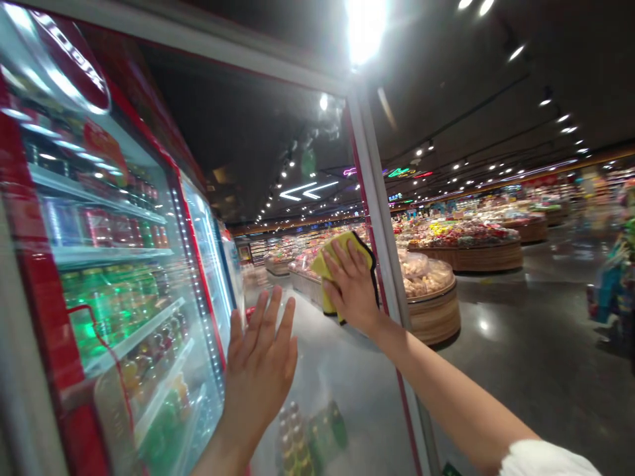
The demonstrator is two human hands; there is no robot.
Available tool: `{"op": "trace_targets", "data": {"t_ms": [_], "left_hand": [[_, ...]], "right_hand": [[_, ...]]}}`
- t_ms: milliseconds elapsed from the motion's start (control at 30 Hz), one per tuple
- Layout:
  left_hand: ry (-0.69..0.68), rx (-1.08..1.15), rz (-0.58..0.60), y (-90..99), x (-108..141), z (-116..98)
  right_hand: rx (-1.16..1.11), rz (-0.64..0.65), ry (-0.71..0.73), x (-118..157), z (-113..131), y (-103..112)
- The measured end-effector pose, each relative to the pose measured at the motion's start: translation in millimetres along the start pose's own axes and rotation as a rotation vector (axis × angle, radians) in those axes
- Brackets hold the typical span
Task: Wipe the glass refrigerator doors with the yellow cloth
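Note:
A framed glass door stands before me. My right hand presses a yellow cloth with dark edging against the pane, near the door's right-hand frame. Its fingers lie over the cloth, and part of the cloth is hidden under the palm. Lower and to the left, my left hand is raised with its fingers apart and nothing in it. The left palm faces the glass; whether it touches, I cannot tell. Bottles and cans show faintly as reflections in the pane's lower part.
On the left, a red-framed drinks cooler holds lit shelves of bottles and cans. Round wood-sided display stands heaped with packaged goods are beyond the door at right. A bright lamp glares overhead, and a shiny grey floor stretches right.

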State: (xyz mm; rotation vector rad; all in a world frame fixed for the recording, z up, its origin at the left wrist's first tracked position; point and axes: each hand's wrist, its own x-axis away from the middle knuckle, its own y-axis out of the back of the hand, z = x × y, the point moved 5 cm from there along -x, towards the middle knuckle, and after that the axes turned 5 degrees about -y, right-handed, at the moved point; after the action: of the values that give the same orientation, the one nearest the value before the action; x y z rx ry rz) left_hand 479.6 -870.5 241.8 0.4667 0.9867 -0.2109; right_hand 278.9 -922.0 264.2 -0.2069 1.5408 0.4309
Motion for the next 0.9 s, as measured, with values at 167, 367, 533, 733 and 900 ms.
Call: {"op": "trace_targets", "data": {"t_ms": [167,367,533,733,900], "left_hand": [[-0.011,-0.05,0.012,12.2,18.7,13.6],[0.023,-0.047,0.025,15.8,22.2,20.4],[0.055,-0.042,0.032,13.6,24.4,15.1],[0.103,-0.107,0.032,33.4,47.6,31.0],[0.135,-0.151,0.037,39.1,54.3,38.3]], "right_hand": [[-0.007,0.026,0.072,39.5,-24.5,3.4],[-0.053,-0.201,-0.199,-36.9,-22.8,-2.5],[0.011,0.072,0.109,-6.2,40.0,-10.6],[0.06,-0.032,-0.118,14.0,-1.1,-3.6],[0.048,-0.147,-0.25,-22.3,42.6,-16.5]]}}
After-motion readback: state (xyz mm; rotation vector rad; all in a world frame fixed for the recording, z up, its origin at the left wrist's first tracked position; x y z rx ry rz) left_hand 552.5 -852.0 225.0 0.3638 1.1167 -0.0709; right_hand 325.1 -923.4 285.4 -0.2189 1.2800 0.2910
